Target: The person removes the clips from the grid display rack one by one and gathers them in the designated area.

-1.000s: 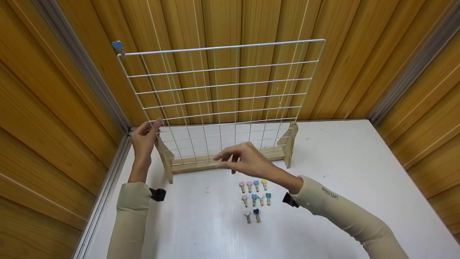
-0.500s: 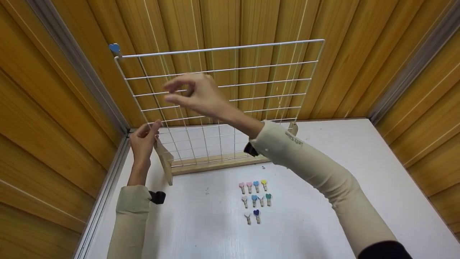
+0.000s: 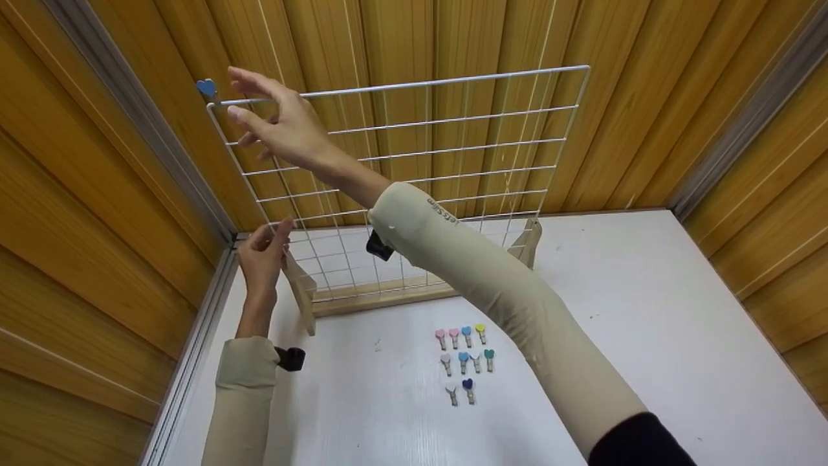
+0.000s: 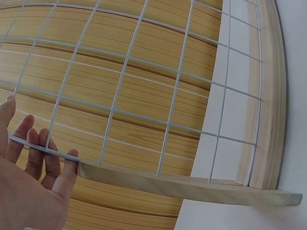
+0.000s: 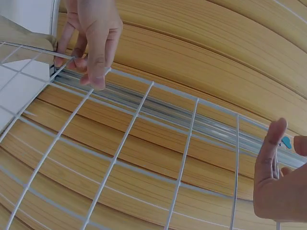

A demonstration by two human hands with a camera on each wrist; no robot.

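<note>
A white table (image 3: 647, 310) sits walled in by wooden panelling (image 3: 97, 213), and on it, towards the back left corner, stands the wire grid (image 3: 414, 155), upright in its wooden base (image 3: 381, 296); every place below is given from that grid. The right hand (image 3: 278, 126) is raised at the grid's upper left corner, fingers spread apart and straight, holding nothing, the fingertips just beside the corner. A blue heart clip (image 3: 207, 87) is fastened on that same corner (the right wrist view shows it just past the thumb, close but whether touching cannot be told). The left hand (image 3: 262, 255) is low at the grid's left edge, beside the base's left upright, its fingers curled round the outermost wire and clamped on it; the left wrist view shows the wire crossing the fingers (image 4: 43, 155). In front of the grid, well apart from it, small coloured heart clips (image 3: 464, 359) lie on the table in short rows.
</note>
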